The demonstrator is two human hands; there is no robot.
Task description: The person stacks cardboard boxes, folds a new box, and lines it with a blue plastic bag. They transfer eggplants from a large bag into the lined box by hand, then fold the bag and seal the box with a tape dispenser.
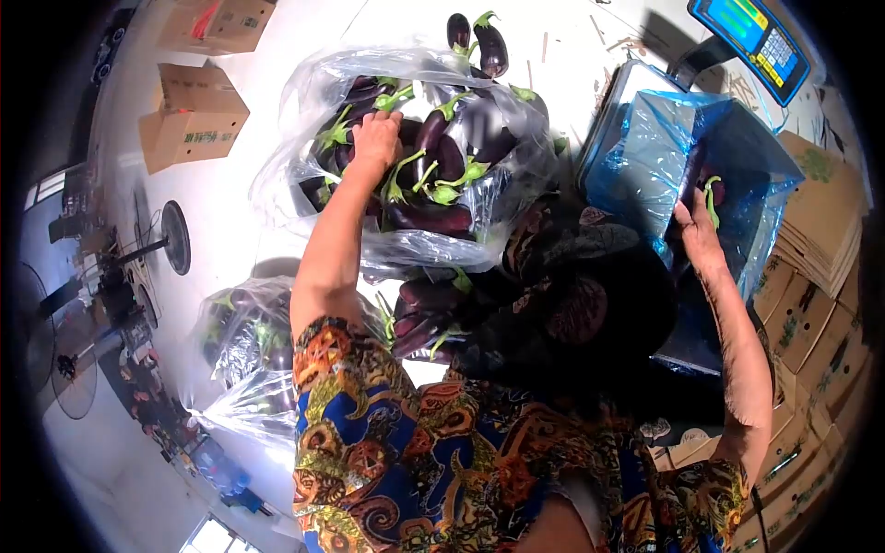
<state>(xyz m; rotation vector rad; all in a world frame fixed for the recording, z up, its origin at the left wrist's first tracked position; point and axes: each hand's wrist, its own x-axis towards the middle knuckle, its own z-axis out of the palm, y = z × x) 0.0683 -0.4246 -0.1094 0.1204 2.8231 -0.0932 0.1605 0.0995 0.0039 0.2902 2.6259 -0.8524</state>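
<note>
My left hand (376, 140) reaches into a large clear plastic bag (277, 175) full of dark purple eggplants (430, 217) with green stems. Its fingers are curled over an eggplant at the bag's left part. On the right, my right hand (698, 235) is inside a blue plastic bag (645, 138), with its fingers round a long dark eggplant (693, 175). A green stem (712, 203) shows just beside that hand. The blue bag stands open in front of a scale with a lit display (756, 46).
Two eggplants (491, 48) lie beyond the clear bag, and several more (433, 295) lie near my knees. A second filled bag (244, 323) sits at the left. Cardboard boxes (198, 120) stand at the upper left, a fan (175, 237) below them. Flattened cardboard (820, 212) is stacked at the right.
</note>
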